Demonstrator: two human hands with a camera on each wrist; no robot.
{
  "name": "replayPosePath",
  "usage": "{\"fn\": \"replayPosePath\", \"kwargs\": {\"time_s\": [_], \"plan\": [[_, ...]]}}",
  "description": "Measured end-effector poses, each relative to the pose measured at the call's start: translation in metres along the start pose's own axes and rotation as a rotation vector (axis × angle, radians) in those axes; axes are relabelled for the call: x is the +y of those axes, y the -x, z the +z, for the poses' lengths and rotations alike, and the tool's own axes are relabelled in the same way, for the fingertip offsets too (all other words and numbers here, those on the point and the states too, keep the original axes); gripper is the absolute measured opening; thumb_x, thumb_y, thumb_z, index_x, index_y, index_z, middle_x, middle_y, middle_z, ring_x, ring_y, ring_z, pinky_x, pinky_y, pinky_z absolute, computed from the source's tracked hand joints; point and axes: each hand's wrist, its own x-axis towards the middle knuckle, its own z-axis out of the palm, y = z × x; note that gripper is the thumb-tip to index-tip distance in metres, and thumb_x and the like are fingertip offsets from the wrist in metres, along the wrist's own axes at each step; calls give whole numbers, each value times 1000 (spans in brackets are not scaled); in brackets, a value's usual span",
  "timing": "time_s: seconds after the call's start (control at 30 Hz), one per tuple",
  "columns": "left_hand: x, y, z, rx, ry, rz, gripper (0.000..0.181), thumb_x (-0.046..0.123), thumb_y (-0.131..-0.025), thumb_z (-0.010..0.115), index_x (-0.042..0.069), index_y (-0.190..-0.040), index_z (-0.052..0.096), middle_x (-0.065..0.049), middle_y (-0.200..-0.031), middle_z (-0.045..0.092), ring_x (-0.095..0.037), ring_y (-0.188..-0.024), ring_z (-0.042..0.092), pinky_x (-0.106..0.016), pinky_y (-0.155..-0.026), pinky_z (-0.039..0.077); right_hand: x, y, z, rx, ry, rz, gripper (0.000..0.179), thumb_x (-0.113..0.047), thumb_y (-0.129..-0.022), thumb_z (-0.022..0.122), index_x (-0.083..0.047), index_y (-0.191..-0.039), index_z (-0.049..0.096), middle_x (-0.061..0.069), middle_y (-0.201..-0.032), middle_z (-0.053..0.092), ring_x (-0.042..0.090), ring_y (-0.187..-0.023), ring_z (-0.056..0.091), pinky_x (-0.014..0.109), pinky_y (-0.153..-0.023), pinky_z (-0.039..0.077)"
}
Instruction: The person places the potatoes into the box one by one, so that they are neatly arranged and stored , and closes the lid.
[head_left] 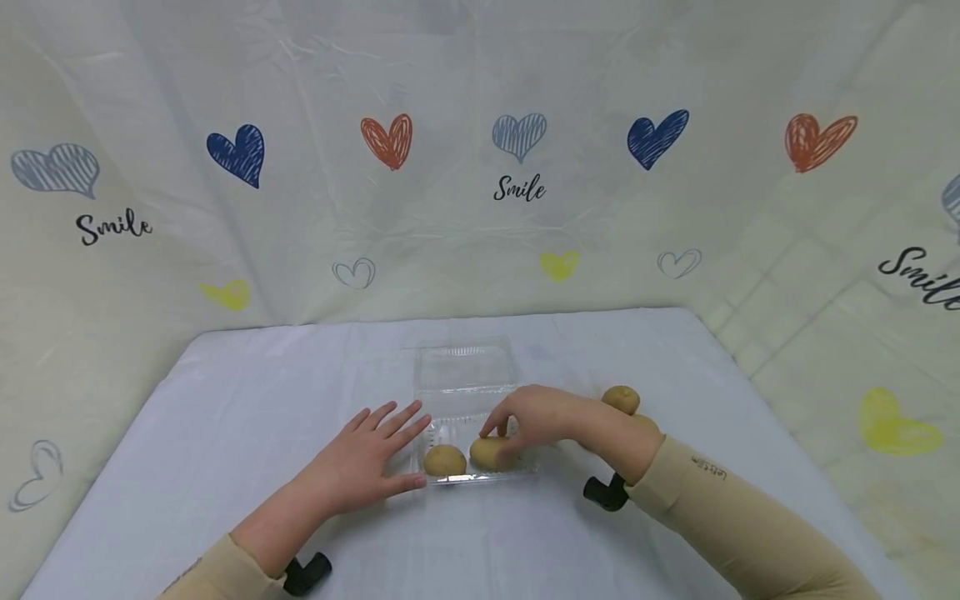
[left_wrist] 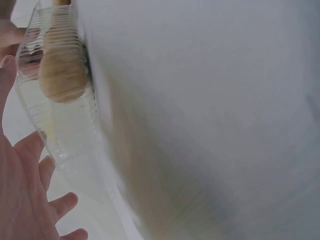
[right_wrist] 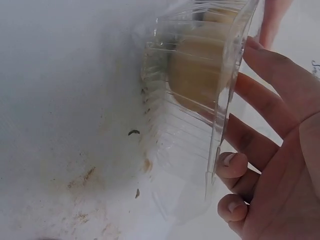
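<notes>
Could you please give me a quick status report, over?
Left hand spread beside clear container. Right hand at one potato inside, grip unclear. Second potato left of it. Lid open, nothing visibly blocking.

Bench under white cloth, lightly wrinkled. Near middle, clear plastic container, lid folded open toward far edge. To its right, potatoes, partly hidden; probably just two. Beside container, brownish smears, dark specks on cloth.
</notes>
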Motion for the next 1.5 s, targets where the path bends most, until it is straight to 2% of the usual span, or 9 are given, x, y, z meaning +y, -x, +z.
{"fn": "replayPosePath", "kwargs": {"time_s": [0.13, 0.37, 0.53, 0.77, 1.1, 1.33, 1.5], "plan": [[0, 0, 1, 1, 6, 4, 85, 73, -89, 51, 30, -158, 28, 6, -165, 18, -32, -149, 20, -58, -117, 18, 0, 0, 1, -1, -2, -1, 33, -35, -81, 83, -31, -113, 76, -17, -90, 66, 13, -97, 61, 33, -86, 49], [2, 1, -1, 3, -3, -2, 85, 74, -88, 50, 30, -158, 28, 6, -165, 18, -32, -149, 22, -57, -117, 18, -3, -1, 5, -25, 57, -32, 35, -35, -81, 82, -32, -115, 75, -20, -87, 66, 7, -91, 60, 29, -83, 49], [3, 1, -2, 9, -2, 1, 85, 73, -89, 50, 29, -157, 29, 6, -165, 19, -32, -148, 23, -58, -117, 19, -3, -2, 6, -35, 45, -39, 36, -35, -80, 83, -32, -115, 75, -21, -88, 67, 10, -97, 62, 29, -85, 49], [2, 1, 0, 18, -10, 6, 85, 73, -88, 51, 29, -157, 29, 7, -165, 18, -32, -148, 22, -57, -117, 19, -2, -2, 5, -28, 49, -46, 38, -38, -80, 82, -30, -116, 74, -19, -92, 67, 9, -97, 61, 30, -85, 49], [0, 0, 3, 15, -23, 12, 87, 77, -88, 47, 30, -158, 26, 8, -165, 15, -31, -149, 21, -57, -118, 18, 4, 4, -6, 12, -31, -53, 39, -36, -84, 79, -26, -121, 73, -5, -107, 70, 19, -105, 62, 36, -87, 49], [-1, 0, 4, 20, -22, 16, 87, 75, -88, 50, 30, -158, 26, 7, -165, 15, -31, -149, 21, -57, -118, 18, 14, 14, -17, 47, -88, -70, 37, -34, -86, 77, -23, -122, 72, -3, -111, 70, 21, -108, 61, 38, -90, 49], [-1, 1, 4, 22, -22, 14, 87, 76, -88, 48, 30, -158, 26, 8, -165, 14, -31, -149, 21, -56, -118, 18, 25, 24, -24, 78, -109, -48, 35, -34, -87, 77, -26, -120, 72, -4, -111, 69, 23, -108, 60, 40, -90, 48]]}}
